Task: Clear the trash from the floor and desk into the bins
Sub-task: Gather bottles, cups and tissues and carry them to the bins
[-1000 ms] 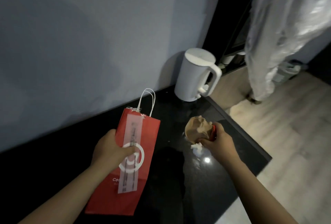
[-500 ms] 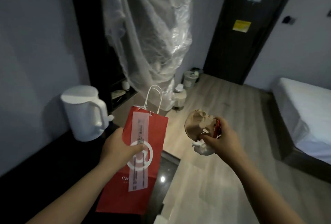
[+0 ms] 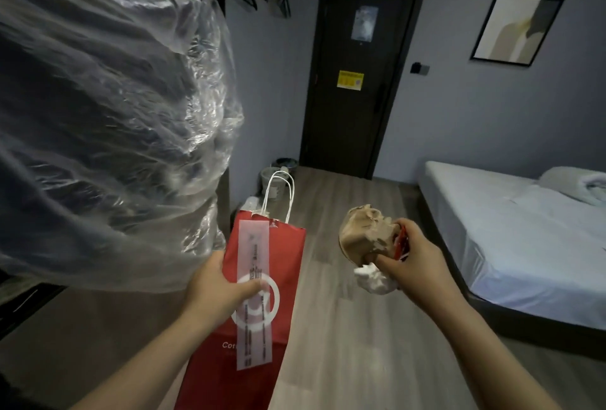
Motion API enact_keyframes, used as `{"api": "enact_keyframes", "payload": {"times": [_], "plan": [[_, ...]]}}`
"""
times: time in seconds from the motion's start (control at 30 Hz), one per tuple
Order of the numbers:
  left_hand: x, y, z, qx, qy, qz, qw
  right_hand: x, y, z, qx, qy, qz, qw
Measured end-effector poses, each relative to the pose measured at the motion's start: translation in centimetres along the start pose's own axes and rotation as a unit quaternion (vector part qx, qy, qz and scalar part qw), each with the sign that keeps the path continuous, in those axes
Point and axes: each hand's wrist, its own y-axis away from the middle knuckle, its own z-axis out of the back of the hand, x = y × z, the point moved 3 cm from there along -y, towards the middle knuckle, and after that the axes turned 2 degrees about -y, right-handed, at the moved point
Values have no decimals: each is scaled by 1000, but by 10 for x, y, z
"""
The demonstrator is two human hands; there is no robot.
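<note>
The left hand [image 3: 216, 291] grips a red paper bag [image 3: 262, 255] by its side, thumb pressed across the front and fingers hidden behind it; the bag stands upright in the air, its white handles free. The right hand [image 3: 416, 262] has its fingers curled round a ball of crumpled brown paper [image 3: 364, 232], with a bit of red wrapper [image 3: 401, 242] caught against the palm and a wad of white tissue [image 3: 373, 278] hanging just below the thumb. The bins [image 3: 275, 180] stand on the floor [image 3: 344, 327] by the dark door [image 3: 357, 81], well apart from both hands and partly hidden behind the bag's handles.

The tissue looks the likeliest thing to go astray; it seems barely pinched, and a swing of the arm could shake it loose onto the floor. The right hand holds three things at once, so opening it short of the bin would probably scatter them. The bag is tall and the bins look small; dropped in upright, it may tip out or knock a bin over. The hanging plastic sheet [image 3: 114, 114] is close on the left and could snag the bag.
</note>
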Motion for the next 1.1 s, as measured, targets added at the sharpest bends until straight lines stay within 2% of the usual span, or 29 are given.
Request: {"api": "enact_keyframes", "payload": {"times": [0.2, 0.57, 0.77, 1.1], "plan": [[-20, -125, -40, 18, -14, -27, 999, -25, -102, -12, -44, 12, -20, 999], [-51, -307, -126, 44, -16, -31, 998, -88, -282, -36, -33, 14, -57, 998], [-62, -386, -176, 9, -41, -9, 999, -136, -388, -41, -3, -31, -48, 998], [-80, -530, -232, -37, -83, 35, 995, -183, -566, -70, 40, -45, -31, 998]]}}
